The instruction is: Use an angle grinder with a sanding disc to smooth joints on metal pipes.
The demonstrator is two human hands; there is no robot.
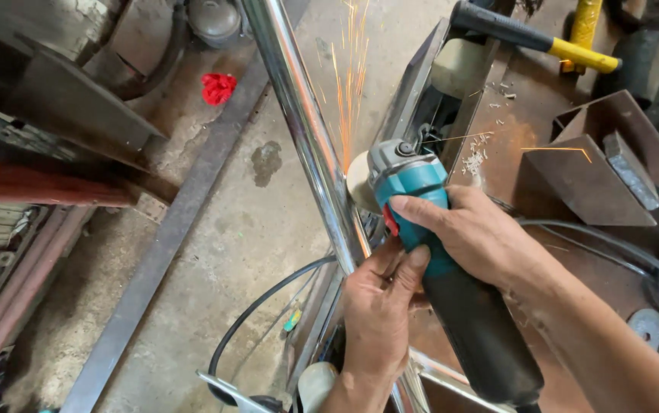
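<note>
Both hands on the teal grinder [421,229]: right hand [475,233] wraps its body, left hand [379,306] steadies underneath, disc throwing sparks [352,69] off the shiny steel pipe [299,107].

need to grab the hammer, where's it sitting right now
In the head view the hammer lies at the top right on the rusty metal workbench, its black-and-yellow handle pointing right, beyond the teal angle grinder and above the rusty angle bracket.

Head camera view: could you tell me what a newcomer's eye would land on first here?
The orange sparks flying up mid-frame, where the teal angle grinder meets the shiny steel tube. Right hand and left hand both grip the grinder. A red rag lies on the concrete floor, upper left.
</note>
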